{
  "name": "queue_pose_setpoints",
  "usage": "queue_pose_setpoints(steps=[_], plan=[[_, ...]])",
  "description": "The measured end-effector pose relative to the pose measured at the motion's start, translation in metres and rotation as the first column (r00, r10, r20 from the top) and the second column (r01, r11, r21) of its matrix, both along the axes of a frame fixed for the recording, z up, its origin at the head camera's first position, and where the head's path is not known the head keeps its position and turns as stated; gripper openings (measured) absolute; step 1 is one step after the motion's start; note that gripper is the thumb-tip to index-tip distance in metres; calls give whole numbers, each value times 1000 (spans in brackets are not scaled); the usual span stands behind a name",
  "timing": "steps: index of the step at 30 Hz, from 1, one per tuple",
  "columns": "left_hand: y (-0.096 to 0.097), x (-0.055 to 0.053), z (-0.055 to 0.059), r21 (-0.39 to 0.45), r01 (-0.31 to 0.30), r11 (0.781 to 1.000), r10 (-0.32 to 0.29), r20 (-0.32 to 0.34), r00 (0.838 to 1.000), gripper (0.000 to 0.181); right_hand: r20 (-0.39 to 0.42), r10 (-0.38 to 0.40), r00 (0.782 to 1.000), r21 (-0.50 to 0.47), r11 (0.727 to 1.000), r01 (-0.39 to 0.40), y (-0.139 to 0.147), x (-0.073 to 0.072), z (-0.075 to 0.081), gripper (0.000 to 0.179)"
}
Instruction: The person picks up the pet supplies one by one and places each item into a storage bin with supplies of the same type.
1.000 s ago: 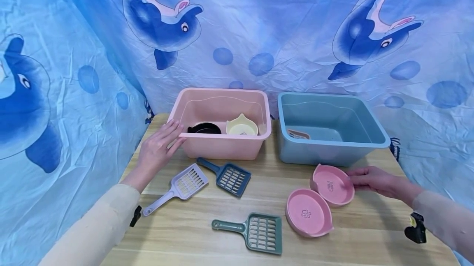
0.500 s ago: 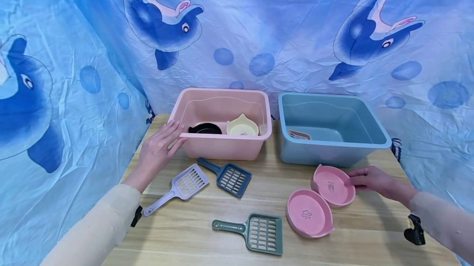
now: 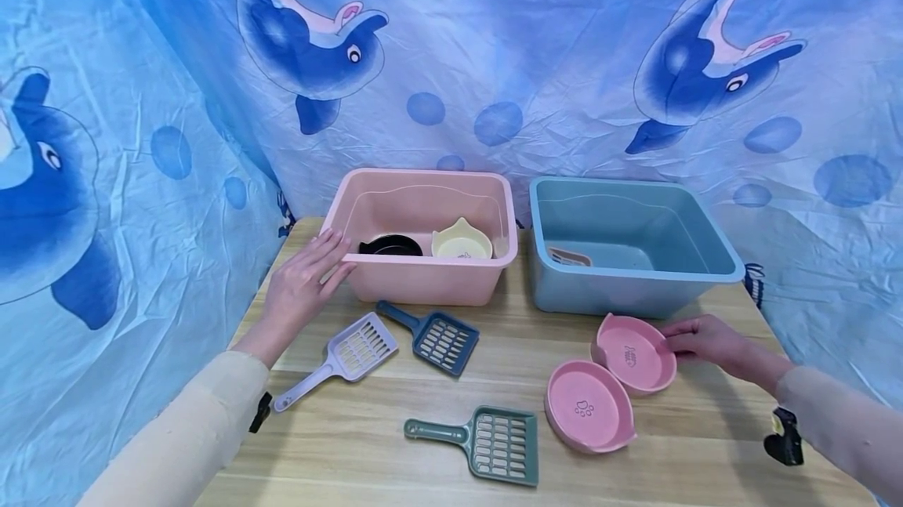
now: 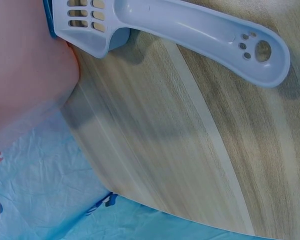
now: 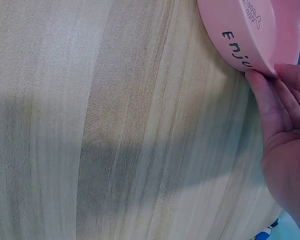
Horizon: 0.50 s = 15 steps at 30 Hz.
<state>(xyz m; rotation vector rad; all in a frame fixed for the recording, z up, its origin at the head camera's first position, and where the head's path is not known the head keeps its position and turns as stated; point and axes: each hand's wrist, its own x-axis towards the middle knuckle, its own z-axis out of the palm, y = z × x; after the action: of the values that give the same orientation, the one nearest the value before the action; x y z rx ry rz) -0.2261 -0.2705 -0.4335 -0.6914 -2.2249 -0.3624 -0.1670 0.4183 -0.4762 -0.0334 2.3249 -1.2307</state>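
Note:
My left hand (image 3: 305, 276) lies on the front left corner of the pink bin (image 3: 423, 284), its fingers extended over the rim. In the bin sit a black bowl (image 3: 390, 245) and a cream cat-ear bowl (image 3: 462, 244). With thumb and fingers, my right hand (image 3: 716, 346) pinches the rim of a pink cat-ear bowl (image 3: 638, 358), marked with a fish bone inside and lettering outside (image 5: 235, 50). Against that bowl's near side is a second pink bowl (image 3: 589, 409) with a paw print. Whether the pinched bowl is lifted, I cannot tell.
A blue bin (image 3: 621, 291) stands back right, a pinkish scoop (image 3: 570, 257) partly visible inside. On the wooden table (image 3: 339, 460) lie a lilac litter scoop (image 3: 360, 346), a dark blue one (image 3: 444, 342) and a green one (image 3: 502, 444). Dolphin-print cloth (image 3: 578, 84) surrounds the table.
Almost nothing differs. My right wrist has shifted very slightly to the left; the right hand keeps its pinch on the pink bowl, and my left hand stays on the bin's rim.

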Motion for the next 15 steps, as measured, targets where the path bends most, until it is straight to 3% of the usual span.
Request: queue_pose_setpoints(steps=[15], plan=[[-1,-2,-2,9,7,1000,-7,-9,1000,76,-34,13,999,-45,999,-15,7,13,21,45]])
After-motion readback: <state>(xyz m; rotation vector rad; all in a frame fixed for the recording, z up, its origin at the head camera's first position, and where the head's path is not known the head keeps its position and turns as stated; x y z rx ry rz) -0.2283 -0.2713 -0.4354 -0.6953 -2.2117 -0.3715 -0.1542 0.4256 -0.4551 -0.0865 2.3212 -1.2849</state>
